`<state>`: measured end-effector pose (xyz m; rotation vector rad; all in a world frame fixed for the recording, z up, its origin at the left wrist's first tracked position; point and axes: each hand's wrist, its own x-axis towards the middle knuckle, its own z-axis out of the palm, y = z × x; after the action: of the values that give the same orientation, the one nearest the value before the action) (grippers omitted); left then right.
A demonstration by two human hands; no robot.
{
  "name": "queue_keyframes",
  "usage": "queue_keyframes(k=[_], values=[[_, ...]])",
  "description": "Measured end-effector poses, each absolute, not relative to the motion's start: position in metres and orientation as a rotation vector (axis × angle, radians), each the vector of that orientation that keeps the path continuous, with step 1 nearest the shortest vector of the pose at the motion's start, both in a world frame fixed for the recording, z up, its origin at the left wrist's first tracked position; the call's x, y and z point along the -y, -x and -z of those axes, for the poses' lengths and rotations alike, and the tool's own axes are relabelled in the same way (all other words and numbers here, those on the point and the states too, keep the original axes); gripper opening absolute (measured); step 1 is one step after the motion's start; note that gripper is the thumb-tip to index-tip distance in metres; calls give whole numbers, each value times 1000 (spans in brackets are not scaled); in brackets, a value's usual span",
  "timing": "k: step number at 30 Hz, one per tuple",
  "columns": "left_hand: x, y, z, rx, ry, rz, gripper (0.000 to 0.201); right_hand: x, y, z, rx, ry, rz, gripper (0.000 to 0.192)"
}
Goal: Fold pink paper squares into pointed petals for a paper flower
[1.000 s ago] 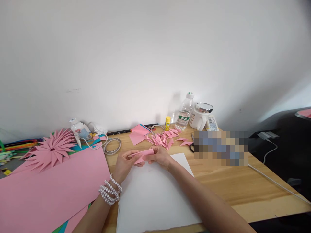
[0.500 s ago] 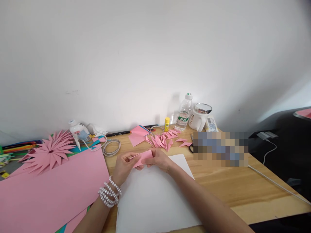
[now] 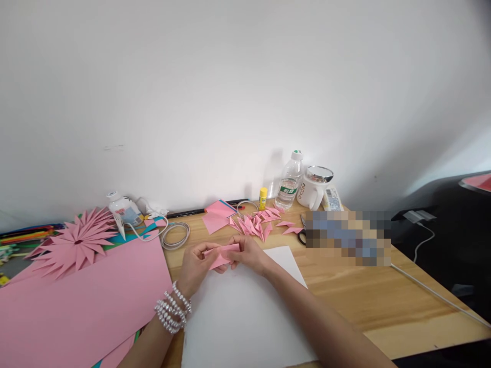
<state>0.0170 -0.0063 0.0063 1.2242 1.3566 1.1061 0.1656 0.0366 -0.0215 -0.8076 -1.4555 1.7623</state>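
Pink paper piece (image 3: 222,254), small and partly folded, is pinched between both hands just above the far edge of a white sheet (image 3: 245,317), toward the middle of the wooden worktop (image 3: 356,291). Going by size: a big pink sheet (image 3: 76,301) covers the near left corner, with a pink paper flower (image 3: 74,245) of pointed petals at its far edge. The white sheet lies at the near edge under the forearms. The left hand (image 3: 195,267) (beaded bracelets on its wrist) grips the piece's left end with fingers curled closed on it; the right hand (image 3: 249,253) closes on the right end, thumb on top. Toward the far edge stand a water bottle (image 3: 288,180) and a white mug (image 3: 312,187), side by side, with a heap of folded pink petals (image 3: 255,223) in front and a small yellow glue stick (image 3: 263,198) just left of the bottle.
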Motion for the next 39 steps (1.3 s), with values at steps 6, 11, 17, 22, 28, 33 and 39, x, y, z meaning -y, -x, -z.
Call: queue_keyframes(k=[6,11,17,22,28,33,39], values=[[5,-20,-8,-1411,-1229,-1087,13,-35,-161,23,1470,795,-1612,32],[3,-21,-9,-1443,-1162,-1113,8,-35,-161,18,1471,805,-1550,31],[0,-17,-6,-1498,-1147,-1142,8,-38,-162,19,1436,832,-1540,29],[-4,-10,-4,-1557,-1092,-1174,10,-41,-163,25,1403,848,-1510,27],[-10,3,-6,-1723,-1090,-1417,14,-47,-166,26,1257,935,-1455,27],[-6,-7,-4,-1343,-1108,-1123,34,-43,-162,24,1327,892,-1438,28],[0,-13,-1,-1332,-1202,-1077,26,-37,-161,20,1494,932,-1377,19]])
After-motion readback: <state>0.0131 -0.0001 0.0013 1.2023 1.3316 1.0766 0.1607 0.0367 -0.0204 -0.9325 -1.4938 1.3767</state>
